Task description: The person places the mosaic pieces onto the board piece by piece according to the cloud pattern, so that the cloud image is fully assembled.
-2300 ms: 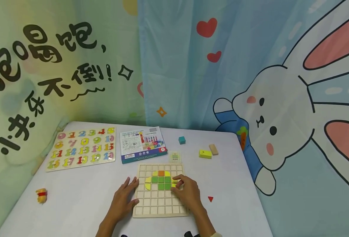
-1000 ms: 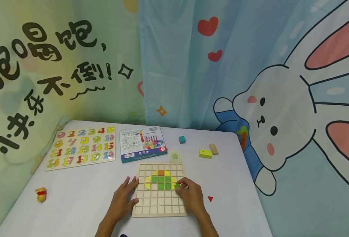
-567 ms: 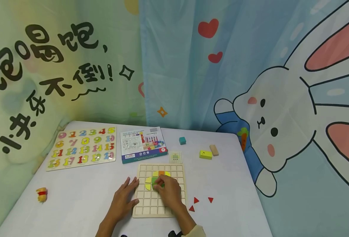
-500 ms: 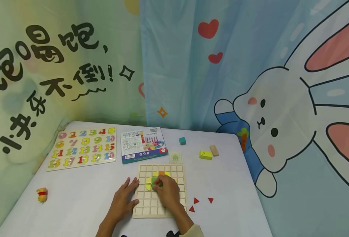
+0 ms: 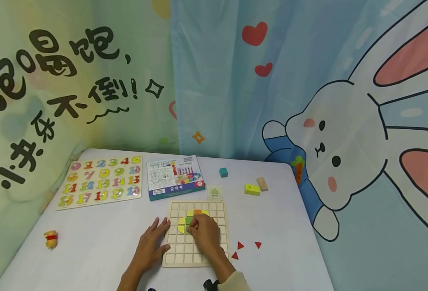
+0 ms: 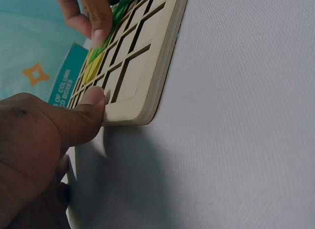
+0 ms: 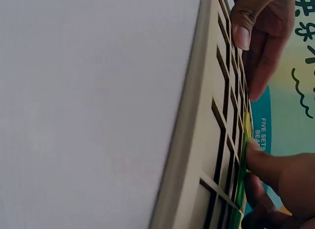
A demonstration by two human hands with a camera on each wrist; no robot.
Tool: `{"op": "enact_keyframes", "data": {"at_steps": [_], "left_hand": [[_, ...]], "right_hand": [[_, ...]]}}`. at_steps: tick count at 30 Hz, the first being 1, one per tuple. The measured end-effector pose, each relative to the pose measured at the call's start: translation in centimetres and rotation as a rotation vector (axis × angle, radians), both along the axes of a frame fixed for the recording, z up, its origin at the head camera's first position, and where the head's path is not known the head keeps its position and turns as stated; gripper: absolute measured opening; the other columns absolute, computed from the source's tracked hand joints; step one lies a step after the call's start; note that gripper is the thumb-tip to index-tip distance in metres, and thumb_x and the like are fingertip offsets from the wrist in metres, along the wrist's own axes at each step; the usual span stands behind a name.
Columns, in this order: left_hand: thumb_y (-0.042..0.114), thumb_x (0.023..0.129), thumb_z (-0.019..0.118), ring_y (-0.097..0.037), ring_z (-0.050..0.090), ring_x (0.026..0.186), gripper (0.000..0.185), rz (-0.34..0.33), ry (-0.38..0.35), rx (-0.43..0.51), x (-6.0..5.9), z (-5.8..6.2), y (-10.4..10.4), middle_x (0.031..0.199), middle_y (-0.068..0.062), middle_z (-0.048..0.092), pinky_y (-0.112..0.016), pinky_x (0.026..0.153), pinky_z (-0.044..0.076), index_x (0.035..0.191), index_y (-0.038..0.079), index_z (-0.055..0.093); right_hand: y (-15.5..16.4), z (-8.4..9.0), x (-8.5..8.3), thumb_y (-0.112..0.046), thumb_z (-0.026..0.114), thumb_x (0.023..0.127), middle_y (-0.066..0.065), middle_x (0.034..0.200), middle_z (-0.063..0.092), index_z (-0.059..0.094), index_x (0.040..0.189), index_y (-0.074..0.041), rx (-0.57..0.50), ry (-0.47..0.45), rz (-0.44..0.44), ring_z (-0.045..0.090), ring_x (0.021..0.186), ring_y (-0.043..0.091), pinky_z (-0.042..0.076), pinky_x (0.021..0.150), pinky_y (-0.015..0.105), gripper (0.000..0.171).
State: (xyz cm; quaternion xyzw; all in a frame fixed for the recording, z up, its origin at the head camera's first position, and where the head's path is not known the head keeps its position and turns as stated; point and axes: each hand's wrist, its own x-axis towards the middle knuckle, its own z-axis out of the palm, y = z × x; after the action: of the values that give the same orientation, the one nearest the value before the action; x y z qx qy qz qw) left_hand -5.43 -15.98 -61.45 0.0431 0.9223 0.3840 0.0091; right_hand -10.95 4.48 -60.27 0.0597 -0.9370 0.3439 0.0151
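The pale wooden grid board (image 5: 196,258) is steadied by the flat, spread left hand (image 5: 150,244), while a green square tile (image 5: 189,220) is pinched by the right hand (image 5: 204,232), apparently for seating.

Number puzzle board (image 5: 99,182) at the table's far-left corner shows 0–20. The blue box (image 6: 63,80) beside it reads "OF COLUMN" — also "FIVE SETS".

Right hand (image 5: 205,233) covers most coloured tiles on grid board (image 5: 175,254); tile under fingertips indistinguishable. Board cut off by frame edges in both wrist views. Box (image 5: 175,176) print too small to read. Small yellow figure (image 5: 50,239) at left bench edge unidentifiable.
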Motion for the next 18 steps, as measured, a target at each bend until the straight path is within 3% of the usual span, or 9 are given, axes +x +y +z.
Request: {"op": "enact_keyframes", "data": {"at_steps": [5, 10, 14, 18], "left_hand": [[0.007, 0.082, 0.088, -0.046, 0.033, 0.159, 0.078, -0.009, -0.003, 0.001, -0.1, -0.1, -0.1, 0.165, -0.010, 0.049, -0.071, 0.126, 0.029, 0.154, 0.008, 0.056], [0.007, 0.082, 0.088, -0.045, 0.033, 0.159, 0.078, -0.006, 0.016, -0.002, -0.2, -0.4, 0.0, 0.165, -0.008, 0.049, -0.071, 0.126, 0.029, 0.154, 0.009, 0.056], [0.007, 0.082, 0.088, -0.045, 0.034, 0.159, 0.078, -0.002, 0.024, -0.008, -0.2, -0.3, -0.1, 0.164, -0.008, 0.050, -0.071, 0.126, 0.030, 0.153, 0.009, 0.056], [0.008, 0.082, 0.088, -0.044, 0.033, 0.159, 0.078, -0.003, 0.012, -0.005, -0.1, -0.4, -0.1, 0.164, -0.008, 0.050, -0.071, 0.126, 0.030, 0.153, 0.010, 0.056]], "right_hand": [[0.9, 0.2, 0.0, -0.024, 0.094, 0.080, -0.011, 0.078, 0.067, 0.076, 0.084, -0.024, -0.022, -0.005, 0.047, 0.059, 0.072, 0.004, 0.045, 0.060, 0.024, 0.019], [3.0, 0.6, 0.4, -0.020, 0.093, 0.081, -0.008, 0.082, 0.070, 0.081, 0.096, -0.021, -0.126, 0.015, 0.044, 0.060, 0.072, 0.007, 0.045, 0.060, 0.021, 0.019], [6.1, 1.1, 1.3, -0.018, 0.094, 0.081, -0.007, 0.084, 0.072, 0.081, 0.100, -0.021, -0.180, -0.017, -0.028, 0.054, 0.069, 0.005, 0.043, 0.059, 0.019, 0.024], [10.0, 1.4, 2.4, -0.015, 0.094, 0.078, -0.004, 0.089, 0.074, 0.080, 0.104, -0.020, -0.139, -0.089, -0.150, 0.054, 0.072, 0.010, 0.042, 0.062, 0.024, 0.030]]}}
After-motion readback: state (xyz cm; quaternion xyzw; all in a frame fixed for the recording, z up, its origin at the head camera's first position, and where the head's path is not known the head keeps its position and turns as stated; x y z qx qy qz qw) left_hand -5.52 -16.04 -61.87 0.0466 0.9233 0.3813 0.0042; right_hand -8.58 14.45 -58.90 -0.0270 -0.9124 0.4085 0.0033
